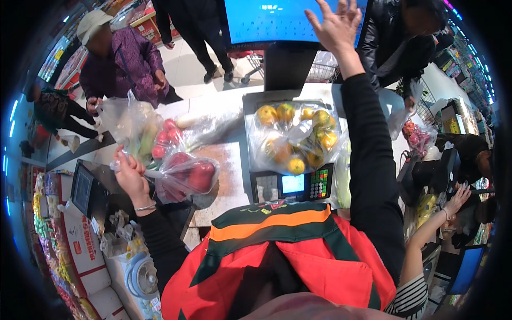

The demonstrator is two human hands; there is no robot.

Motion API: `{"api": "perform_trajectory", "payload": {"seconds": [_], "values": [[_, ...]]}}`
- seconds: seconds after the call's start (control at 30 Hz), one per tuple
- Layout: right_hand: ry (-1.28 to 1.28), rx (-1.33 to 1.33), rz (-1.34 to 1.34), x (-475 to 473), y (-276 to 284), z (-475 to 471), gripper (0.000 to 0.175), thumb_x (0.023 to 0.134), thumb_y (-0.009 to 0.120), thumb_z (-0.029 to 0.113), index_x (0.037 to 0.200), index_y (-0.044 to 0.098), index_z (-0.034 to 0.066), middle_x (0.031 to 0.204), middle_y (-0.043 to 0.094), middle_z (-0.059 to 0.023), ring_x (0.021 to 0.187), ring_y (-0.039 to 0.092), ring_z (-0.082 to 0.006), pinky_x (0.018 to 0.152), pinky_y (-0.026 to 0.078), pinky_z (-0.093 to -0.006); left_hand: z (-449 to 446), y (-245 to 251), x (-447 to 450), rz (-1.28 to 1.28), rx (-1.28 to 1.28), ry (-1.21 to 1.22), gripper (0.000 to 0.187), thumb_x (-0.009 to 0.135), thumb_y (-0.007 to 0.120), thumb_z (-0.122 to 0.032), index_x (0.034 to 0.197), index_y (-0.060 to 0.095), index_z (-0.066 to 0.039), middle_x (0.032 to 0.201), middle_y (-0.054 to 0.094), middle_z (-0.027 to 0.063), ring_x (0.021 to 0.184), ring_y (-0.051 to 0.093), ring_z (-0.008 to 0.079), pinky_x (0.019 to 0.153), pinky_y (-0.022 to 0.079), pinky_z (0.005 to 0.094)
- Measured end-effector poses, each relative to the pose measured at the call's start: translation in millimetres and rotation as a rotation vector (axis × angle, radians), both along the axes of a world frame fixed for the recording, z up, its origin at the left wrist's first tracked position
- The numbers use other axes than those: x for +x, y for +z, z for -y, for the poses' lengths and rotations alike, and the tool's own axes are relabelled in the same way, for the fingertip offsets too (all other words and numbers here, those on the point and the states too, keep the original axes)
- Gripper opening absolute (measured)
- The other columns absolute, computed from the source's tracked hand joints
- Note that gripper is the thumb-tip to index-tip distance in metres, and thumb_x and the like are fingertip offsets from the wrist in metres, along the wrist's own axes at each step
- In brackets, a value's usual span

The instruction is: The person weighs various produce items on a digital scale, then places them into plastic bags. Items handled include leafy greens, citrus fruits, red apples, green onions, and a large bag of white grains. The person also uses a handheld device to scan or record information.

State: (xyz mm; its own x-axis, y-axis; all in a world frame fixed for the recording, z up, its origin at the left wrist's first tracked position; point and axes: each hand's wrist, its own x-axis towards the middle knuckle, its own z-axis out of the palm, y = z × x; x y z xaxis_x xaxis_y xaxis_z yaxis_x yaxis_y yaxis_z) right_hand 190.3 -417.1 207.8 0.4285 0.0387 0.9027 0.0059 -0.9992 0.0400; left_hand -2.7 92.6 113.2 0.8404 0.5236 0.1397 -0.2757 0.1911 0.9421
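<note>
My left hand (134, 176) is closed around the twisted neck of a clear plastic bag of large red produce (200, 176), probably apples. That bag hangs over or rests on the counter's worn left part; I cannot tell which. With fingers spread, my right hand (338, 26) is at a blue touchscreen (276, 22) showing a keyboard, and it holds nothing. Between my arms, a knotted clear bag of orange and greenish citrus fruit (296, 138) lies on the plate of a counter scale (264, 186). The scale's display is lit beside a keypad (320, 184).
Bagged smaller red produce (168, 138) and a long bagged vegetable (212, 126) lie on the counter (224, 96). A person in purple (132, 64) touches a bag across it. At right, a co-worker's hand (458, 198) is near a dark device. A black monitor (84, 188) stands left.
</note>
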Motion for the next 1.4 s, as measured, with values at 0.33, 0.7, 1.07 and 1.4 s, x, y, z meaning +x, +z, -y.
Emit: {"api": "perform_trajectory", "payload": {"seconds": [0.33,0.7,1.07,1.4], "values": [[0.430,0.741,-0.411,-276,-221,18,0.023,0.087,0.064,0.010,0.067,0.056,0.0008,0.055,0.050,-0.0120,0.047,0.050,-0.0196,0.049,0.039,-0.0316,-81,12,-103,-0.306,0.302,0.207,0.026,0.102,0.049,-0.030,0.094,0.056,-0.007,0.058,0.032,-0.0062,0.045,0.028,0.0021,0.040,0.022,0.0205],[-0.149,0.406,-1.258,-307,-347,111,0.082,0.072,0.072,0.039,0.145,0.038,0.0233,0.156,0.013,-0.0243,0.138,0.022,-0.0512,0.107,0.027,-0.0632,-87,9,-144,0.035,0.193,0.495,0.024,0.102,0.045,-0.025,0.096,0.051,-0.002,0.057,0.029,-0.0031,0.046,0.025,0.0058,0.045,0.022,0.0229],[-0.438,0.293,-1.098,-304,-387,158,0.059,0.080,0.068,0.023,0.135,0.051,0.0289,0.154,0.024,-0.0164,0.115,0.044,-0.0421,0.089,0.043,-0.0543,-85,10,-144,0.082,0.158,0.488,0.025,0.102,0.044,-0.025,0.091,0.049,-0.004,0.057,0.030,-0.0029,0.045,0.025,0.0056,0.044,0.022,0.0229],[0.002,0.612,-0.486,-223,-295,162,0.017,0.082,0.055,0.011,0.095,0.067,0.0099,0.091,0.070,-0.0130,0.085,0.067,-0.0329,0.073,0.052,-0.0437,-94,12,-141,-0.039,0.181,0.398,0.022,0.102,0.045,-0.024,0.094,0.051,-0.005,0.055,0.028,-0.0047,0.045,0.022,0.0040,0.042,0.021,0.0220]]}}
